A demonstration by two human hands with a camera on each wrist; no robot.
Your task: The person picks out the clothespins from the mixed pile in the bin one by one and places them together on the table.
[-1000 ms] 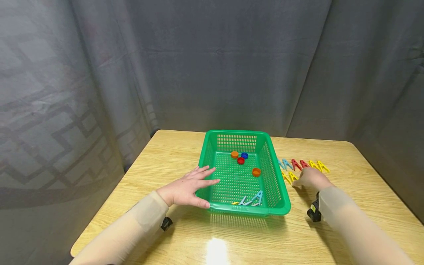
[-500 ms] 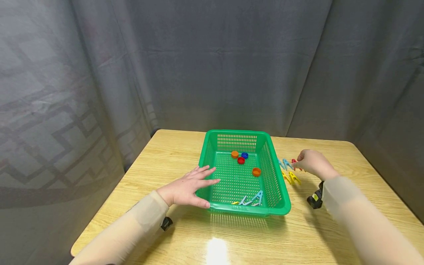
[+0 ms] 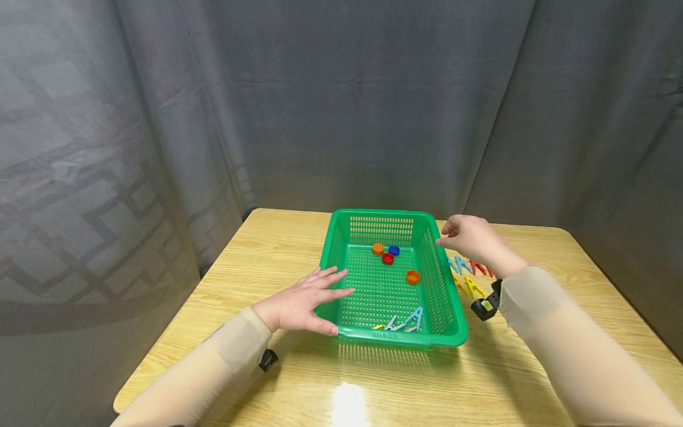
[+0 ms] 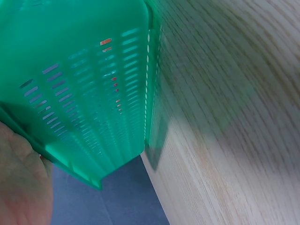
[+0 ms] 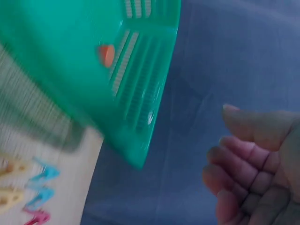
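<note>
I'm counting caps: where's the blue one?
In the head view, the blue cap sits inside the green basket, beyond the red cap, right of an orange cap.

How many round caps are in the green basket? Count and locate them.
4: an orange cap, a blue cap and a red cap together toward the basket's far end; a second orange cap nearer its right side. Its near side could hide others.

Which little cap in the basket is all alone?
The orange cap near the right wall of the green basket. The other orange cap, red cap and blue cap cluster together farther back.
</note>
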